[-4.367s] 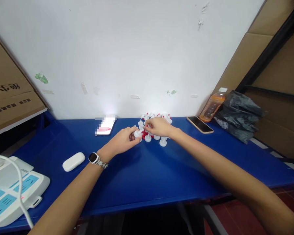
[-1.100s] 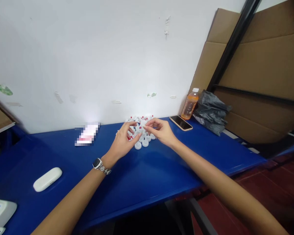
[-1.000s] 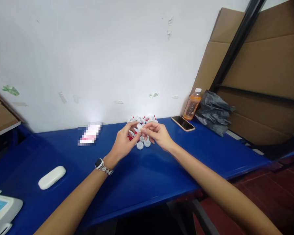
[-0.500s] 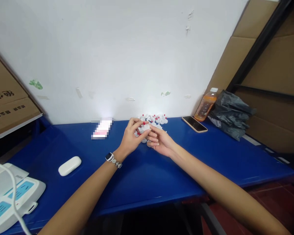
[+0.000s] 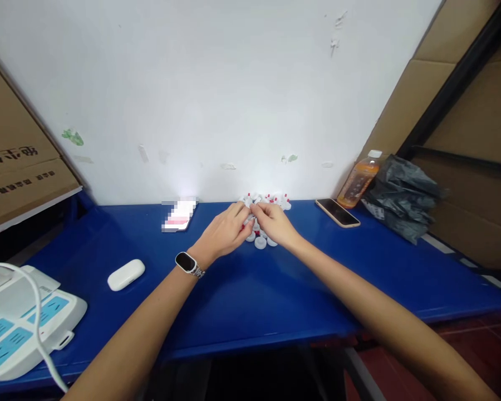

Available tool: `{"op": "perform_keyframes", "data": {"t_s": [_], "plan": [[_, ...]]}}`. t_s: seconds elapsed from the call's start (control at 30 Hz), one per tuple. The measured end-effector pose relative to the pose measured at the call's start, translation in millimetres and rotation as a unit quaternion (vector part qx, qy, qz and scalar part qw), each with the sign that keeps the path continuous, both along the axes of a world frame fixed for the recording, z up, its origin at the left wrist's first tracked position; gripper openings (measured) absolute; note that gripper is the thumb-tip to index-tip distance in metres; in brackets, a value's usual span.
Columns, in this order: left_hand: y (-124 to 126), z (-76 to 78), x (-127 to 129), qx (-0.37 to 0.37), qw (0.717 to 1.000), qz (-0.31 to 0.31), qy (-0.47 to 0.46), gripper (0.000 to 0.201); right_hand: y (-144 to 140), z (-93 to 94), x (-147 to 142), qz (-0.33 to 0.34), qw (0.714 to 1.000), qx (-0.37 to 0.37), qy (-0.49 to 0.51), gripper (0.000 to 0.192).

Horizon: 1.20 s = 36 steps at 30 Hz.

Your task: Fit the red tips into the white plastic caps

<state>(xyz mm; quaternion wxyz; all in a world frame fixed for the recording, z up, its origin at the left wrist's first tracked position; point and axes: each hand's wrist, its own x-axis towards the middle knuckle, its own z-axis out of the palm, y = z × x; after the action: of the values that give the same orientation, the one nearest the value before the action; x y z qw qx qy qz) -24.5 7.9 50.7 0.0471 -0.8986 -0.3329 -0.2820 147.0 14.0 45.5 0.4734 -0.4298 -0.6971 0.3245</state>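
Several small white plastic caps with red tips [image 5: 271, 200] lie in a cluster on the blue table [image 5: 242, 301] near the wall. My left hand [image 5: 225, 231], with a watch on its wrist, and my right hand [image 5: 273, 221] meet fingertip to fingertip over the near side of the cluster. Together they pinch one small white cap [image 5: 249, 218] between them. A few more white caps [image 5: 260, 242] rest on the table just below my right hand.
A phone [image 5: 337, 212] lies right of the caps, with an orange drink bottle [image 5: 359, 179] and a black plastic bag [image 5: 404, 192] behind it. A white earbud case [image 5: 126, 274] and a white device with blue panels [image 5: 20, 323] sit left. Cardboard boxes [image 5: 12, 161] stand at the far left.
Both hands have come down from a raised hold to the cluster on the table, still joined on a small cap. The view swung back to the left.
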Motion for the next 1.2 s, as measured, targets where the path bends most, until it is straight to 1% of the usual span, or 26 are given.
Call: {"op": "perform_keyframes", "data": {"t_s": [0.03, 0.1, 0.2, 0.27, 0.33, 0.4, 0.5, 0.6, 0.73, 0.83, 0.9, 0.93, 0.97, 1.0, 1.07, 1.13, 1.17, 1.2], "plan": [[0.9, 0.5, -2.5, -0.002, 1.000, 0.003, -0.002, 0.025, 1.4, -2.1, -1.6, 0.002, 1.000, 0.013, -0.024, 0.049], [1.9, 1.3, -7.0, -0.015, 1.000, 0.007, -0.017, 0.024, 1.0, -8.6, -4.4, 0.015, 0.999, 0.013, -0.035, 0.050], [1.1, 1.5, -9.6, -0.042, 0.998, 0.014, -0.045, 0.026, -3.8, -18.5, -7.3, 0.051, 0.999, -0.010, -0.002, 0.051], [-0.3, 1.0, -7.7, -0.062, 0.996, 0.013, -0.062, 0.027, -8.2, -20.4, -8.4, 0.063, 0.998, -0.016, 0.022, 0.050], [-1.2, 0.6, -4.2, -0.095, 0.990, 0.007, -0.100, 0.028, -13.4, -17.2, -9.0, 0.047, 0.999, 0.007, 0.016, 0.050], [-0.9, 0.5, -0.7, -0.138, 0.977, 0.003, -0.161, 0.030, -19.3, -10.6, -9.0, 0.014, 0.999, 0.050, -0.014, 0.048], [1.9, 0.7, 3.0, -0.193, 0.948, -0.008, -0.253, 0.039, -26.6, -0.9, -7.9, -0.022, 0.993, 0.103, -0.063, 0.045], [5.4, 0.1, 5.7, -0.264, 0.910, -0.020, -0.318, 0.043, -28.6, 3.5, -5.3, -0.023, 0.986, 0.132, -0.099, 0.043], [7.1, -0.1, 10.0, -0.386, 0.848, -0.024, -0.363, 0.038, -25.1, 2.6, -3.4, -0.021, 0.975, 0.164, -0.148, 0.038], [8.5, 2.6, 5.8, -0.454, 0.803, -0.034, -0.383, 0.030, -23.8, 1.9, -3.6, -0.019, 0.965, 0.185, -0.188, 0.033], [12.8, 5.3, -5.0, -0.482, 0.776, -0.022, -0.407, 0.024, -24.5, 3.5, -1.5, -0.027, 0.959, 0.202, -0.198, 0.031], [16.2, 6.5, -12.4, -0.470, 0.764, 0.007, -0.442, 0.022, -25.0, 4.8, 0.8, -0.038, 0.957, 0.210, -0.196, 0.032], [19.9, 7.2, -20.1, -0.453, 0.759, 0.034, -0.467, 0.021, -25.1, 6.3, 3.9, -0.055, 0.956, 0.215, -0.191, 0.032], [23.5, 7.2, -27.2, -0.437, 0.761, 0.047, -0.478, 0.021, -24.5, 7.6, 7.4, -0.076, 0.955, 0.214, -0.190, 0.034], [28.6, 4.6, -36.5, -0.391, 0.789, 0.050, -0.472, 0.021, -19.7, 8.7, 14.1, -0.111, 0.950, 0.190, -0.222, 0.039], [29.4, -1.3, -36.2, -0.367, 0.828, 0.054, -0.421, 0.025, -9.7, 6.8, 17.6, -0.122, 0.937, 0.145, -0.294, 0.044], [28.2, -4.8, -33.0, -0.348, 0.853, 0.056, -0.385, 0.030, -3.1, 4.8, 17.7, -0.118, 0.927, 0.125, -0.334, 0.047], [26.2, -8.4, -28.7, -0.330, 0.872, 0.054, -0.357, 0.036, 3.9, 2.5, 16.8, -0.109, 0.916, 0.109, -0.371, 0.048]]}}
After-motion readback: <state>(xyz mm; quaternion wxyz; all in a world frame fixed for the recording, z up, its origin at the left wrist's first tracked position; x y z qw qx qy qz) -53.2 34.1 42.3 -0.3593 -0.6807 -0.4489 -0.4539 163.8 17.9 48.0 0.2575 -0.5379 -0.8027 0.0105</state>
